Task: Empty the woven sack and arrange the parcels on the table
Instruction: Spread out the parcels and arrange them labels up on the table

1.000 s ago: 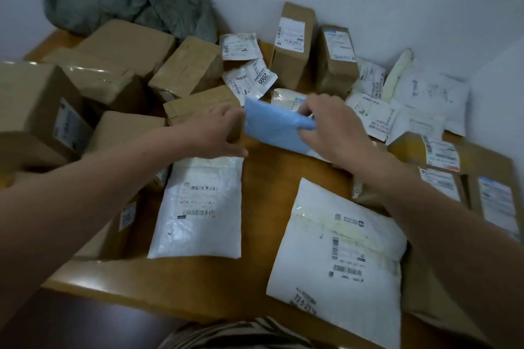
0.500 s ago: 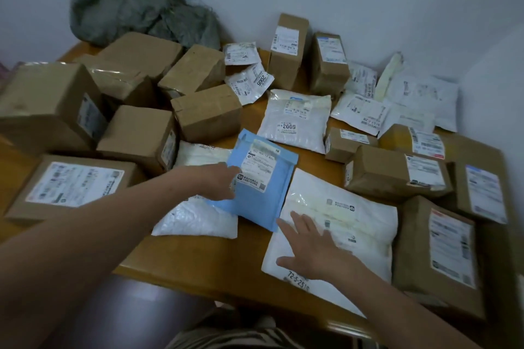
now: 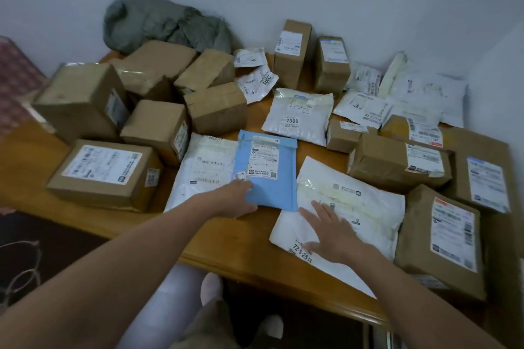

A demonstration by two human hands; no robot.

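Task looks close to done from where I sit. The woven sack (image 3: 167,27) lies crumpled and flat-looking at the far corner of the table (image 3: 226,249), against the wall, so I judge it emptied, though I can't see inside it. The parcels are spread out: brown boxes (image 3: 105,173) bunched on the left side, more boxes on the right, soft white bags (image 3: 300,115) in the middle and the far right corner. What's left, I think, is only tidying, since several pieces overlap or sit crooked.

Current piece is the blue envelope (image 3: 269,178), label up, at the near middle. It lies partly over a white bag (image 3: 204,170) on its left, and its right edge meets the big white mailer (image 3: 354,207). My left hand (image 3: 232,201) holds the envelope's near-left corner, fingers curled at its edge. My right hand (image 3: 331,232) lies flat on the big white mailer, fingers spread, gripping nothing.

Versus a second ago: both hands then had the envelope lifted over the table's centre. Half a second ago it was already down but tilted; now it is squared up, edges roughly in line with the table. The right hand has kept its place on the mailer. The view has also pulled back and takes in more of the floor.
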